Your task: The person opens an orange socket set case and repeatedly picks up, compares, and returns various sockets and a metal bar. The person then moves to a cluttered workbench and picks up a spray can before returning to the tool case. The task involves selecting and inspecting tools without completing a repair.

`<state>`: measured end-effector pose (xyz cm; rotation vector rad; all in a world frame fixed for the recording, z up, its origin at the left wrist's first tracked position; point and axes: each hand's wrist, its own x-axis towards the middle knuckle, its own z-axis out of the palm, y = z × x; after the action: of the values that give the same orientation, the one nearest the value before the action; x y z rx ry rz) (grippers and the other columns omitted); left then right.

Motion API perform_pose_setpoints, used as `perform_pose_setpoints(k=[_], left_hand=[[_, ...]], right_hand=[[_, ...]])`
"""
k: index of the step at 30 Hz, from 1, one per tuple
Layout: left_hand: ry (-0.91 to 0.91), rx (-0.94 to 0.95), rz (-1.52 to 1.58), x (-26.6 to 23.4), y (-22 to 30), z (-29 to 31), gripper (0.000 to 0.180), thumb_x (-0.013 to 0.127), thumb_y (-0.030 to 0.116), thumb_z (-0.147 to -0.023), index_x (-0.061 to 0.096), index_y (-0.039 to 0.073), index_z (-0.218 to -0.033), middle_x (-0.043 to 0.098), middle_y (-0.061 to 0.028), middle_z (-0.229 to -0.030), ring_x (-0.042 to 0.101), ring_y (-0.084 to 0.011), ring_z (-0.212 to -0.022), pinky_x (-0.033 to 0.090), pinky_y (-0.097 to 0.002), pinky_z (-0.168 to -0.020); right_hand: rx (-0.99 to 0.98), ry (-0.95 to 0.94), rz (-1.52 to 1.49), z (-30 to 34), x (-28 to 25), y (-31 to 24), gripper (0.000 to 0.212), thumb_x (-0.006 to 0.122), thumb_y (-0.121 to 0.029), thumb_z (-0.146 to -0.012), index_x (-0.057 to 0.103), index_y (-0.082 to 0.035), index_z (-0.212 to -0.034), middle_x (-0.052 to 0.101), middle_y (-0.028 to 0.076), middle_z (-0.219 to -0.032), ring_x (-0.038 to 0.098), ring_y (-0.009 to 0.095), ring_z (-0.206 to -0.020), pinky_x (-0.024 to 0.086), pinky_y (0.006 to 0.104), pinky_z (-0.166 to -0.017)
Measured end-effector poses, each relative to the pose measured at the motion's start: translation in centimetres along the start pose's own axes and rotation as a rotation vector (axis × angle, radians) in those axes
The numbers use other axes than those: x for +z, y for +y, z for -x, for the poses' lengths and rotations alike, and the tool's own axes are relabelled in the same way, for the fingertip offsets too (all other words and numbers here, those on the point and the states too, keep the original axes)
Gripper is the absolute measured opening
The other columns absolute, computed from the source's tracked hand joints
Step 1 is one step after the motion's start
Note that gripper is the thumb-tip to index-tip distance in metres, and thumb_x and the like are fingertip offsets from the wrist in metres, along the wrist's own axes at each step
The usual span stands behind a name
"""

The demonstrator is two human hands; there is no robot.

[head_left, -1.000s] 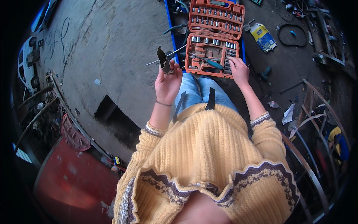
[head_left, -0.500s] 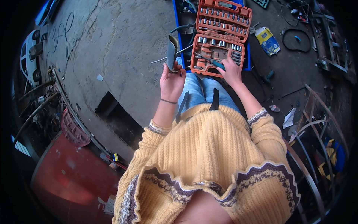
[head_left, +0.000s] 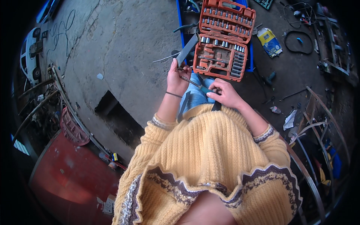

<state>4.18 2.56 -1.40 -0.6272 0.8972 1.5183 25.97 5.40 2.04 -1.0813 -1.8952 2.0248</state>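
Observation:
My left hand (head_left: 177,79) is closed round the lower end of a flat grey metal piece (head_left: 187,49), which looks like a rectangular tube or channel and leans to the right. In my right hand (head_left: 227,94) is a driver with a teal handle (head_left: 204,89), gripped near its butt. Its shaft points left, and the tip reaches the fingers of my left hand; whether it touches the metal piece cannot be made out. Beyond my hands lies an open orange socket set case (head_left: 221,77) with rows of sockets and bits in its two halves.
Under the case is a blue tray (head_left: 250,56) holding other tools, including pliers (head_left: 183,27). A yellow and blue packet (head_left: 269,42) and a black belt loop (head_left: 298,42) lie on the floor to the right. At the left is a dark rectangular floor pit (head_left: 118,118), near a red panel (head_left: 71,180).
My right hand has brought the driver from over the case toward me, its tip now at my left hand. The grey metal piece has tipped from upright toward the right.

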Motion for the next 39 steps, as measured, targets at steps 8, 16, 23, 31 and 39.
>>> perform_pose_setpoints(k=[8, 16, 23, 31, 39], left_hand=[[0.006, -0.043, -0.186, 2.0, 0.5, 1.5, 0.045, 0.043, 0.037, -0.098, 0.031, 0.016, -0.061, 0.02, 0.0053, -0.052, 0.017, -0.0093, -0.041, 0.017, -0.0255, -0.039], [0.09, 0.084, -0.05, 2.0, 4.4, 0.8, 0.048, 0.046, 0.039, -0.097, 0.029, 0.017, -0.058, 0.018, 0.0051, -0.051, 0.016, -0.0097, -0.041, 0.017, -0.0263, -0.039], [-0.115, 0.317, 0.119, 0.3, 13.4, 1.5, 0.044, 0.039, 0.038, -0.099, 0.031, 0.014, -0.064, 0.019, 0.0042, -0.053, 0.015, -0.0095, -0.041, 0.017, -0.0255, -0.039], [0.064, 0.133, 0.084, 0.0, 6.1, 0.9, 0.044, 0.047, 0.039, -0.097, 0.034, 0.013, -0.064, 0.02, 0.0049, -0.053, 0.017, -0.0101, -0.043, 0.017, -0.0261, -0.041], [0.077, 0.137, -0.007, -0.8, 5.6, 1.0, 0.047, 0.051, 0.04, -0.094, 0.034, 0.015, -0.059, 0.021, 0.0054, -0.05, 0.018, -0.0093, -0.04, 0.017, -0.026, -0.039]], right_hand=[[-0.004, -0.001, 0.084, -0.9, 0.8, -1.3, 0.031, 0.07, -0.028, -0.078, 0.056, -0.001, -0.077, 0.052, 0.007, -0.079, 0.054, 0.02, -0.072, 0.045, 0.0299, -0.065], [-0.167, 0.025, 0.352, -0.6, -0.5, -2.5, 0.033, 0.071, -0.028, -0.076, 0.053, -0.001, -0.076, 0.049, 0.009, -0.076, 0.052, 0.023, -0.069, 0.042, 0.0321, -0.062], [0.227, 0.31, 0.36, 0.7, -2.6, 0.9, 0.026, 0.073, -0.025, -0.075, 0.059, -0.003, -0.077, 0.052, 0.007, -0.077, 0.057, 0.022, -0.068, 0.045, 0.0338, -0.062], [0.021, 0.519, 0.741, -7.0, -5.3, 6.3, 0.026, 0.072, -0.022, -0.077, 0.057, -0.006, -0.089, 0.054, 0.009, -0.094, 0.06, 0.029, -0.08, 0.048, 0.04, -0.066], [0.122, 0.646, 0.688, -9.9, -4.5, 7.4, 0.027, 0.07, -0.024, -0.079, 0.056, -0.008, -0.096, 0.053, 0.01, -0.094, 0.06, 0.03, -0.082, 0.048, 0.0389, -0.066]])
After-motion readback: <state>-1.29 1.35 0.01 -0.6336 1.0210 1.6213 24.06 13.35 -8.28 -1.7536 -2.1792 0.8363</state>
